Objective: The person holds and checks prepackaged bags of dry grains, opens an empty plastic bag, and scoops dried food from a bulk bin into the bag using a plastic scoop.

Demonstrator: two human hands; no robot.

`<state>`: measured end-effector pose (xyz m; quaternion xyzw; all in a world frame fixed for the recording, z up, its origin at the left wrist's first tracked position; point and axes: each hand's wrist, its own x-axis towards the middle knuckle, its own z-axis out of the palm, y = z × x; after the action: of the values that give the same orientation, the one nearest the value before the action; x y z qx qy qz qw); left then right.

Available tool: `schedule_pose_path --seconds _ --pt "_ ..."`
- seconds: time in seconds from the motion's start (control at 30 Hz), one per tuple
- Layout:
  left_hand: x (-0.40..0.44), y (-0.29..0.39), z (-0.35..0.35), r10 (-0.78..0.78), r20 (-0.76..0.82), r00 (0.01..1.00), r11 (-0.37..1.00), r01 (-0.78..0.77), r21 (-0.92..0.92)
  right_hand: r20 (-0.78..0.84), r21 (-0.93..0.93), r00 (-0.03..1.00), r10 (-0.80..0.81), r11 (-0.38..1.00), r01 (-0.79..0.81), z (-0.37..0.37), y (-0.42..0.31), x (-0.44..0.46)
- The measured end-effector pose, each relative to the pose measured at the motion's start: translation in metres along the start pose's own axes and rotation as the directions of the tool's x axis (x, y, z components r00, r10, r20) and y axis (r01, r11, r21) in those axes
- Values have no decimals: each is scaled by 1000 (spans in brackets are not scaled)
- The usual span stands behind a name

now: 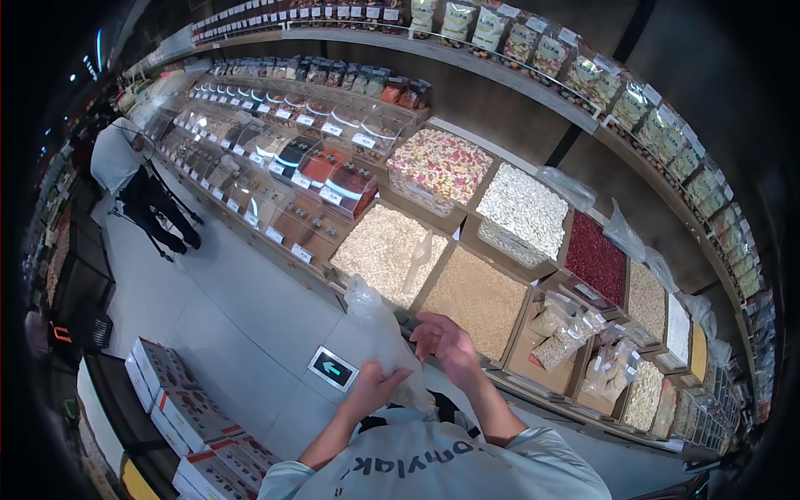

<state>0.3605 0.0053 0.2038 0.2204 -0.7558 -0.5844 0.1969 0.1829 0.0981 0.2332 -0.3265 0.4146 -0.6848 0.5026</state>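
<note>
A clear plastic bag (377, 321) hangs in front of the person's body, its top end reaching toward the oat bin. My left hand (377, 389) is closed on the bag's lower part. Just right of the bag, my right hand (446, 343) is raised with its fingers curled apart and nothing visible in them. Beyond the hands lies a bin of pale flakes (375, 242) with a translucent scoop (419, 254) resting in it. Beside that is a bin of tan grain (472, 292).
Bins of white beans (525, 204), red beans (596, 254) and bagged goods (562, 337) line the right. Lidded bins (287, 158) run along the back left. Stacked boxes (187, 408) stand lower left. Another person (125, 158) is in the aisle.
</note>
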Motion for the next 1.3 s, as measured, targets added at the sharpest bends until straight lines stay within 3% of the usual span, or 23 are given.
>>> schedule_pose_path --seconds 0.03,0.07,0.1,0.13,0.17,0.23,0.27,0.47,0.53,0.67,0.7,0.87,0.93,1.0,1.07,1.1,1.13,1.2,1.27,1.3 --pt "10 2 3 28 -23 999 999 -29 -34 18 -134 1000 6 991 -3 -8 -1 1" --pt "19 0 7 25 -23 999 999 -25 -24 20 -124 1000 3 992 0 -15 0 2" --pt "28 -4 12 -36 -50 998 996 31 -87 110 -417 993 -38 905 81 -22 0 3" --pt "39 -6 16 -96 -75 993 985 84 -153 209 -663 977 -48 728 177 -30 -1 4" --pt "49 -8 18 -102 -76 992 984 90 -151 208 -659 977 -46 732 175 -35 1 3" --pt "71 -10 21 -287 -74 955 925 256 -282 98 -836 994 55 546 52 -41 6 1" --pt "81 -9 25 -285 -79 955 926 253 -282 37 -903 995 91 430 -6 -45 7 1" --pt "132 -15 45 -264 -12 964 882 237 -408 -108 -894 994 -10 438 -93 -119 27 8" --pt "150 -13 44 -242 -62 968 923 210 -323 -141 -906 990 -13 406 -124 -133 13 8" --pt "181 -41 27 -254 -96 962 943 225 -246 -281 -835 954 -110 517 -186 -147 -12 16" --pt "188 -43 25 -261 -148 954 929 207 -306 -352 -804 928 -122 547 -233 -146 -16 19" --pt "223 -64 -3 -373 -261 890 808 174 -562 -362 -838 906 -218 503 -214 -137 -16 37" --pt "237 -96 -21 -459 -207 864 622 146 -769 -349 -859 910 -223 464 -216 -132 -12 52" --pt "246 -118 -39 -468 -158 869 617 194 -762 -319 -856 901 -293 497 -141 -116 -15 67" --pt "255 -133 -54 -506 4 862 468 279 -839 -334 -841 898 -287 521 -147 -89 -25 86" --pt "257 -168 -56 -434 134 891 392 320 -863 -340 -828 892 -297 544 -135 -79 -27 98" --pt "257 -171 -57 -439 145 887 380 329 -865 -349 -828 891 -289 540 -149 -74 -22 106" --pt "260 -174 -54 -66 325 944 -102 317 -943 -404 -721 877 -261 680 -129 -65 -11 122" --pt "249 -202 -43 -47 390 920 -84 385 -919 -461 -685 856 -232 707 -177 -51 -5 142" --pt "245 -208 -37 -53 507 861 -5 507 -862 -493 -661 843 -214 723 -203 -46 -2 152"
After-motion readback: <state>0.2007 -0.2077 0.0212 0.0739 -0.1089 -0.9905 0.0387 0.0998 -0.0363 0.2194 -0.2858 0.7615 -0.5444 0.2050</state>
